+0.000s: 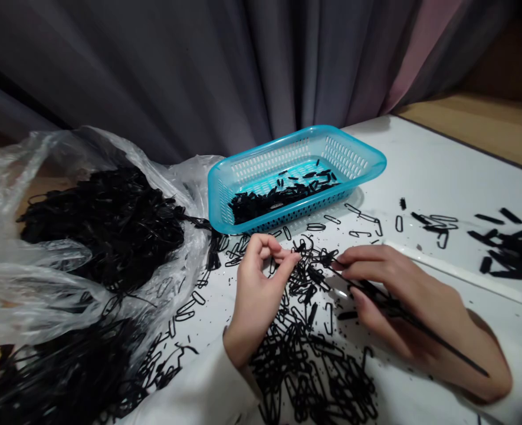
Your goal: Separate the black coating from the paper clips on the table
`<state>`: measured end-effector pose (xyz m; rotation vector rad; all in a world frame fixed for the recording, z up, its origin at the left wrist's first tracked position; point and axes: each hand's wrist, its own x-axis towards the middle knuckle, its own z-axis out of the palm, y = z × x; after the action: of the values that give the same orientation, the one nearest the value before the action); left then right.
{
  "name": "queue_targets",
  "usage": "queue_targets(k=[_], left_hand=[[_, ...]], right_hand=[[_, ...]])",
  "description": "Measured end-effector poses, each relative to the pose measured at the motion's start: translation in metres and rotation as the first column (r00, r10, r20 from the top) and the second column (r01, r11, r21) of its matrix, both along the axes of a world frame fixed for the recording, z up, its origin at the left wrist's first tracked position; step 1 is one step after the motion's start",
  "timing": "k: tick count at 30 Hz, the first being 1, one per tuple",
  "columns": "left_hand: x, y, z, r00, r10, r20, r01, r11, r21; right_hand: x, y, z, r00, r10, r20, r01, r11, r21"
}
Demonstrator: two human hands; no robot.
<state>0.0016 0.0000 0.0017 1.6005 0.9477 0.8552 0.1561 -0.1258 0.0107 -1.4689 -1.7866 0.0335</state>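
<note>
My left hand (261,295) is closed, thumb and fingertips pinched together above the scattered black pieces. Whatever is between those fingertips is too small to make out. My right hand (402,301) grips a long thin black strip (455,349), which runs from the fingertips back under the palm toward the wrist. Between and below both hands lies a loose pile of black plastic loops (314,360), shaped like small open clips. Short dark pieces (316,274) lie among them near my fingertips.
Behind the hands stands a blue plastic basket (362,168) partly filled with small black pieces (261,203). Clear plastic bags (79,295) with tangled black strips (105,224) are at left. A white-handled tool (459,271) and a heap of short black pieces (512,254) lie at right.
</note>
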Motion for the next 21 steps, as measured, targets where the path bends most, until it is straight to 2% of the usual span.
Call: queue_targets(k=[9,21], left_hand=[[-0.0001,-0.0015,0.003,0.997,-0.069,0.034,0.07,0.996,-0.056],[-0.0012,-0.0022,0.0031,0.995,-0.094,0.041,0.096,0.994,-0.054]], right_hand=[[-0.0011,0.0023,0.0065,1.0,0.01,-0.023,-0.01,1.0,-0.006],[-0.0018,0.0008,0.0035,0.999,0.014,-0.039,-0.015,1.0,-0.013]])
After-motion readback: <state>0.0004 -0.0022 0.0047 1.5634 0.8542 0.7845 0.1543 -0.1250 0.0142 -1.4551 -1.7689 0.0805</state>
